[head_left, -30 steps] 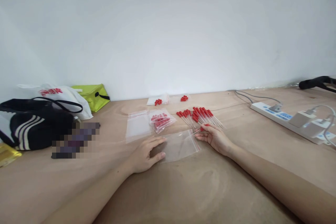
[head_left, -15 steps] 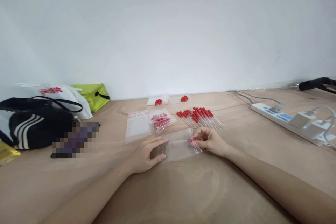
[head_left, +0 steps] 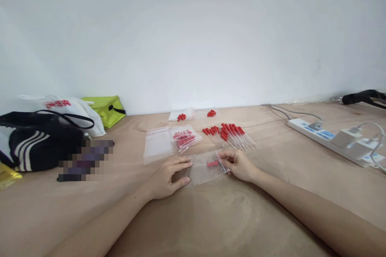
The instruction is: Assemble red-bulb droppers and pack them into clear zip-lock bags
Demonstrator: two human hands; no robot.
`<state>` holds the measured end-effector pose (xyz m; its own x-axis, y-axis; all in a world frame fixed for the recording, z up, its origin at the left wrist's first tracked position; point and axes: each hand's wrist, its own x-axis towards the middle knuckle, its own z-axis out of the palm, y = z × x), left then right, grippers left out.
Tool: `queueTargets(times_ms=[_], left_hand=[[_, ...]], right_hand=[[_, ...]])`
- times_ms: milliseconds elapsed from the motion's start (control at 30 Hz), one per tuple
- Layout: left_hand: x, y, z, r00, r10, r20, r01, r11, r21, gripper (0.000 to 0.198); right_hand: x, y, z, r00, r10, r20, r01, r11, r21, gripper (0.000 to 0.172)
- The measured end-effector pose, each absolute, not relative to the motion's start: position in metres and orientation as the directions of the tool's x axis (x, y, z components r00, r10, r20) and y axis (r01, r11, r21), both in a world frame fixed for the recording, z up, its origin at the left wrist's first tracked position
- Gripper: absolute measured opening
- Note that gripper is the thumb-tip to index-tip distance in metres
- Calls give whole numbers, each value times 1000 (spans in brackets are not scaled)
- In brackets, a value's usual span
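A clear zip-lock bag lies flat on the table between my hands. Inside it is a dropper with a red rubber bulb, its thin clear tube pointing left. My left hand rests on the bag's left end, thumb and fingers apart. At the bag's mouth on the right, my right hand pinches the edge by the zip strip. Just beyond lie loose droppers with red bulbs in bunches. A stack of filled zip bags sits behind the left hand, beside flat zip bags.
At the back are two small groups of loose red bulbs on bags. A white power strip with plugged-in adapters lies right. On the left are a black striped bag, a white plastic bag and a green box-shaped bag.
The dropper has slid left, fully inside the bag. My right hand has let go of its bulb and now grips the bag's mouth. The left hand has stayed put.
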<state>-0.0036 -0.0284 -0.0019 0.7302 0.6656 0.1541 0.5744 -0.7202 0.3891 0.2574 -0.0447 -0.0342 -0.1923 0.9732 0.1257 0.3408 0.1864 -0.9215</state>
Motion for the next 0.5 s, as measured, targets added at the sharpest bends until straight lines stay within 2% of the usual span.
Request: queueTargets(times_ms=[100,200,367,500], left_hand=[[-4,-27,-3,738,659,144,571,-724,386,39],[-5,-27,-3,753,646,125,570,-735,366,39],[-5,-27,-1,761,639,109,577,-745,336,40],[-3,-27,2,758,646,88,592,-739,321,40]], right_hand=[[253,-50,-30,-35,958,285,518,261,-814,17],[253,-50,-27,-2,904,429,646,328,-689,12],[266,-29,-20,93,886,455,716,258,-649,16],[264,2,-9,4,913,408,829,225,-513,18]])
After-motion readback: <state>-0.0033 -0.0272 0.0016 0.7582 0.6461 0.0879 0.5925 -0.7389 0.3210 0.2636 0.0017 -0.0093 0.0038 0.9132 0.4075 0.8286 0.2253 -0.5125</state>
